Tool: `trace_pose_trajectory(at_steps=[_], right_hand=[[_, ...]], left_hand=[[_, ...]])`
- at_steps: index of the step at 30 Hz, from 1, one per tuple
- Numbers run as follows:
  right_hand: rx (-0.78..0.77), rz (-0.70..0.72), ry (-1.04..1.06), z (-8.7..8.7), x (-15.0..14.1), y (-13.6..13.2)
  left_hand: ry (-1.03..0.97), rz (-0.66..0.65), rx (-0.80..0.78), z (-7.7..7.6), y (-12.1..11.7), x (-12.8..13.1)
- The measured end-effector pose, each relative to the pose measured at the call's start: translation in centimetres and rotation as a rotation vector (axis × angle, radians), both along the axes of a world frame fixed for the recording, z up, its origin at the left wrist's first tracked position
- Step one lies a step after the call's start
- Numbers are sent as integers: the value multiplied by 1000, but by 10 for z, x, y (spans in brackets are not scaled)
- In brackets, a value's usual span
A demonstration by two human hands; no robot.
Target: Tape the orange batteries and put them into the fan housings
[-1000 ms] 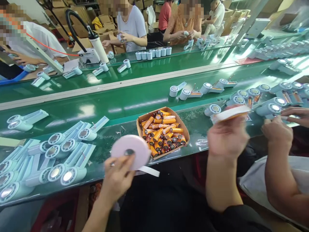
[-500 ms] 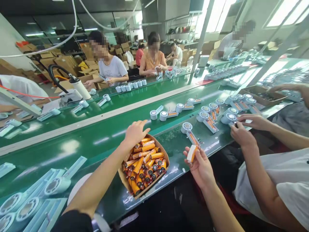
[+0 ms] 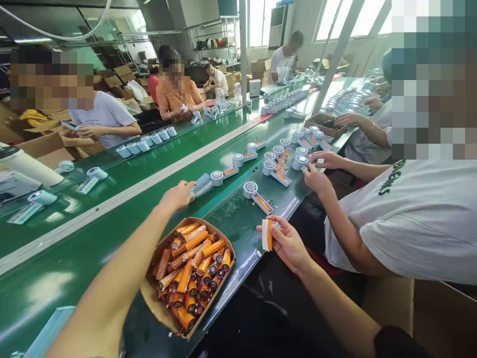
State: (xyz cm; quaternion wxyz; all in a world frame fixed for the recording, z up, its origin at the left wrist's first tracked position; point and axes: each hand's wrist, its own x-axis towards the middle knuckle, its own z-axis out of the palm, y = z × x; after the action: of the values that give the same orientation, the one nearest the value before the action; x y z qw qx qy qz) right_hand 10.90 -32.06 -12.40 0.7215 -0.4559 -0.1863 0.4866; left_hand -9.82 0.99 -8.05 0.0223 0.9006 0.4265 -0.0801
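The right hand (image 3: 287,242) pinches a white-taped battery (image 3: 267,235) above the near edge of the tabletop (image 3: 243,237), clear of the box (image 3: 153,307); the left hand (image 3: 178,195) meets a pale-blue handle (image 3: 203,185), grip closure indeterminable.

Lettering, dark, on sleeve-side chest of white T-shirt (image 3: 417,223), nearest co-worker at right: runs steeply slanted, final letters appear to read "ENS"; preceding letters uncertain. Pale T-shirt (image 3: 112,117), co-worker across bench (image 3: 112,223) at left: faint chest print, not legible. Light-blue housing (image 3: 89,183) on far side: small dark marking along handle, too small to read. No other text legible.
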Motion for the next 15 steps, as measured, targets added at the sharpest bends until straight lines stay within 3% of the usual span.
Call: trace_pose_trajectory(at_steps=[3, 5, 10, 15], right_hand=[[23, 72, -83, 7, -4, 23], [76, 127, -158, 12, -11, 49], [217, 212, -520, 15, -30, 134], [144, 224, -1106, 8, -37, 209]], left_hand=[[39, -88, -52, -4, -9, -39], [52, -109, -78, -9, -17, -50], [34, -53, -122, -16, -18, -36], [-57, 21, -165, -10, -14, -31]])
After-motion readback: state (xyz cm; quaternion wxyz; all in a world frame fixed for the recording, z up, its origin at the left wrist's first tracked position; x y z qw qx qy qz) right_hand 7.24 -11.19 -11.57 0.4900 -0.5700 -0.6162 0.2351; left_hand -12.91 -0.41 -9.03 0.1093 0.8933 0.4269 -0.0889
